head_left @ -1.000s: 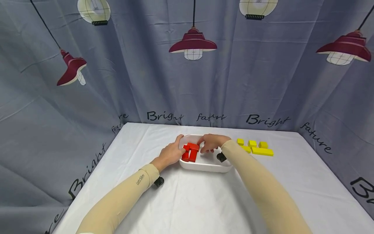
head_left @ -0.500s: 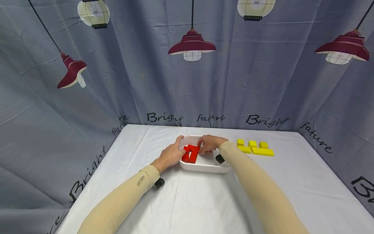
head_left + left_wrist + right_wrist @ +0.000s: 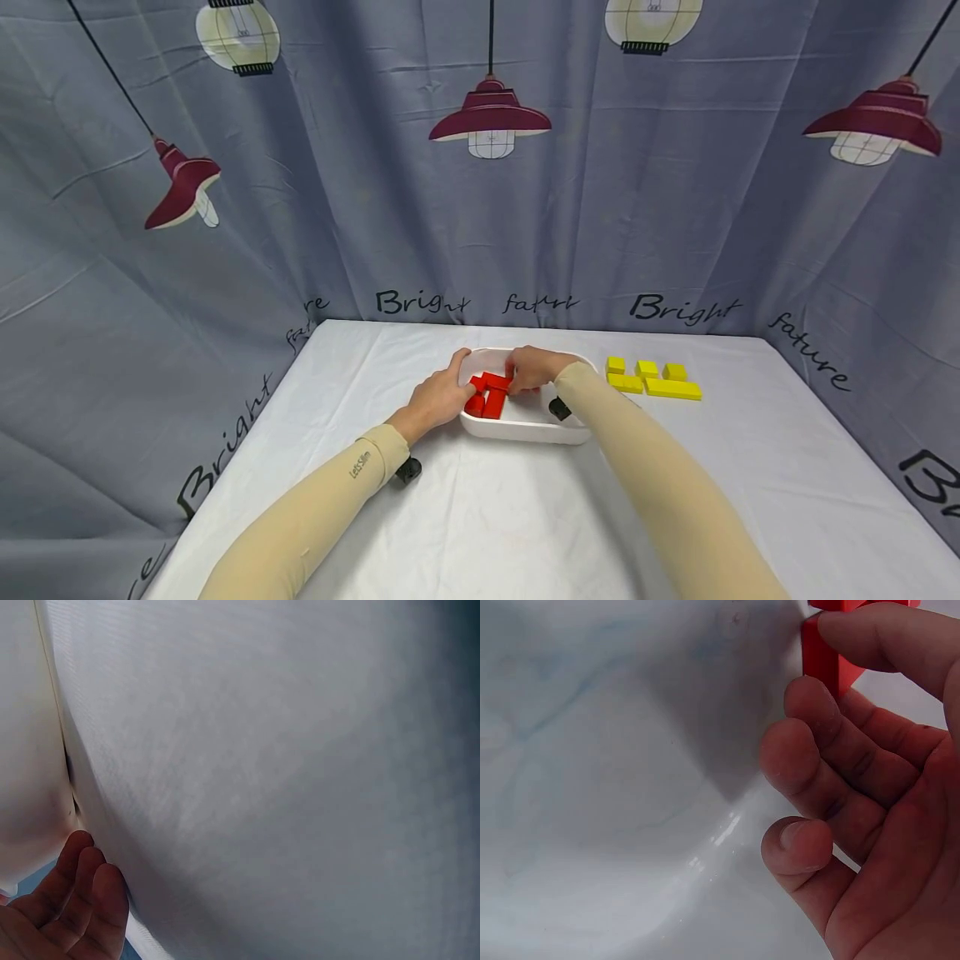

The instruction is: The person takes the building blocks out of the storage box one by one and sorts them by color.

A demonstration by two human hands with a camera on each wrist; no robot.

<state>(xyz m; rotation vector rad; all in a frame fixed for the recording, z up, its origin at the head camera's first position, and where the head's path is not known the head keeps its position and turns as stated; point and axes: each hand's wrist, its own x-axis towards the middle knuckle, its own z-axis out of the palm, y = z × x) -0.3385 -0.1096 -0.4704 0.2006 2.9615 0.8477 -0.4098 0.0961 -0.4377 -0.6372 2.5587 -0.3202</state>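
Note:
A white plastic box (image 3: 517, 431) stands on the table, with several red blocks (image 3: 492, 403) lying together in its left part. My left hand (image 3: 435, 395) grips the box's left rim, thumb over the inside beside the blocks. From the left wrist view, its fingers (image 3: 109, 900) lie along the outer wall. My right hand (image 3: 537, 367) reaches into the box from the right and pinches a red block (image 3: 821, 656) between thumb and index finger. In the right wrist view the other fingers curl loosely below it. Most of that block is hidden by the hand in the head view.
Several yellow blocks (image 3: 673, 389) sit in two rows on the white-covered table (image 3: 480, 517), right of the box. A grey printed curtain (image 3: 375, 208) hangs behind and at the sides. Black wrist cameras (image 3: 558, 408) are strapped under both wrists.
My right hand has lowered into the box, its fingers drawing together on a red block, and red now shows under the hand. My left hand keeps its grip on the rim.

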